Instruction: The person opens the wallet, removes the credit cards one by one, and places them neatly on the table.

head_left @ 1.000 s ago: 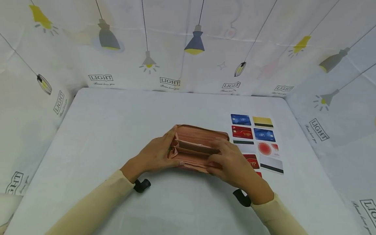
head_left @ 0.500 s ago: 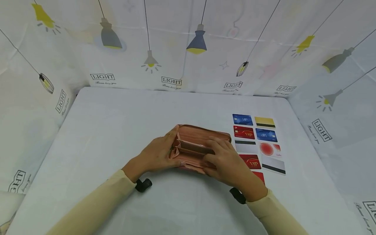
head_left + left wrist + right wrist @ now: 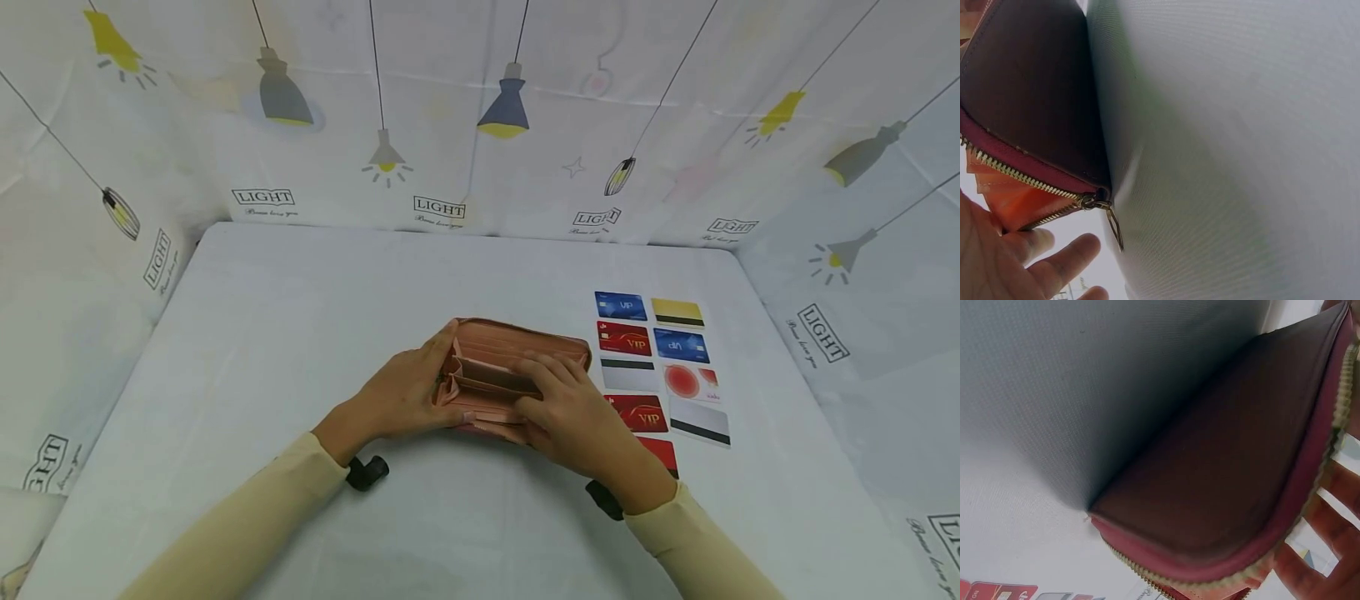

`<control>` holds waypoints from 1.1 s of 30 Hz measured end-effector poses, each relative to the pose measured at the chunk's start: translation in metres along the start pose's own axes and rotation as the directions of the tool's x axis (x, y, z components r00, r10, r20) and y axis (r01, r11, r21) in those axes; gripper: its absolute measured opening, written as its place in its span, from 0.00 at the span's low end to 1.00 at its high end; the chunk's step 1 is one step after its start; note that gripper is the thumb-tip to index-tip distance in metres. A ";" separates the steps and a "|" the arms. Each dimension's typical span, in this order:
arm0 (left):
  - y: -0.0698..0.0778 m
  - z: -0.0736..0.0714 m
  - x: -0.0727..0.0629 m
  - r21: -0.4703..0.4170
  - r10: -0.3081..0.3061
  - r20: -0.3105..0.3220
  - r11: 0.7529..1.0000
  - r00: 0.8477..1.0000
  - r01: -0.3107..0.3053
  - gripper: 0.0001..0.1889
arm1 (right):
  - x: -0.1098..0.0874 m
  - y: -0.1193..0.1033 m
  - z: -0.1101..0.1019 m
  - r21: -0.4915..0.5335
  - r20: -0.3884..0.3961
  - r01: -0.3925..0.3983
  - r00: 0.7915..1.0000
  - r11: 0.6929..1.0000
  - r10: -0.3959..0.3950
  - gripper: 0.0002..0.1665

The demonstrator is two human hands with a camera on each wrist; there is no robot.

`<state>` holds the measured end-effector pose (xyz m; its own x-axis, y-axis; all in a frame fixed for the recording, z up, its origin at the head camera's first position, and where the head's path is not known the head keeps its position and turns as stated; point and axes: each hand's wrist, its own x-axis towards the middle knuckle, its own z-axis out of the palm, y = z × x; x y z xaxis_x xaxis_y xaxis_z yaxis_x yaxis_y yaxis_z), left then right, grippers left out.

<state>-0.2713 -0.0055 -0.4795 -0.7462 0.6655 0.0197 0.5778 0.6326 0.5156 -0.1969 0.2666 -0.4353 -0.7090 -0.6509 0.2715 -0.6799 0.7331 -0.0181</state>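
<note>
A long tan-pink zip wallet (image 3: 491, 337) stands unzipped on the table, its inner slots and dividers facing up. My left hand (image 3: 401, 392) grips its left end, thumb over the near edge and fingers along the far side. Curled over the wallet's right half, my right hand (image 3: 573, 412) has its fingers inside the middle and holds the near wall; its fingertips are partly hidden. In the left wrist view, the zipper pull (image 3: 1115, 228) hangs at the corner near the left fingers (image 3: 1066, 262). The right wrist view shows the wallet's dark outer face (image 3: 1210, 469) beside the right fingers (image 3: 1332, 528).
Several cards lie flat in two columns right of the wallet, among them a blue card (image 3: 620, 306), a gold card (image 3: 677, 312) and a red VIP card (image 3: 641, 413). The white table (image 3: 337, 283) meets a lamp-patterned cloth backdrop (image 3: 427, 100).
My right hand has slid left along the wallet's opening, uncovering more of its right end and the nearest red card. My left hand keeps its grip. The head view has shifted slightly.
</note>
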 end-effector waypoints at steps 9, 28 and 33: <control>0.001 0.001 0.000 -0.008 -0.002 0.001 1.000 1.000 0.002 0.66 | -0.002 0.001 -0.002 -0.101 0.040 0.001 0.999 0.995 0.004 0.13; 0.000 0.002 0.000 -0.014 0.010 -0.010 1.000 1.000 -0.010 0.68 | -0.003 0.003 0.001 -0.204 0.019 0.078 0.997 0.976 -0.075 0.14; 0.000 0.002 0.000 -0.010 0.014 -0.019 1.000 1.000 -0.014 0.67 | -0.002 0.005 0.006 -0.204 -0.059 0.098 0.992 0.974 -0.112 0.08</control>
<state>-0.2708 -0.0044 -0.4816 -0.7440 0.6667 0.0432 0.5852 0.6191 0.5237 -0.2003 0.2704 -0.4414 -0.6157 -0.7164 0.3280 -0.6936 0.6903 0.2058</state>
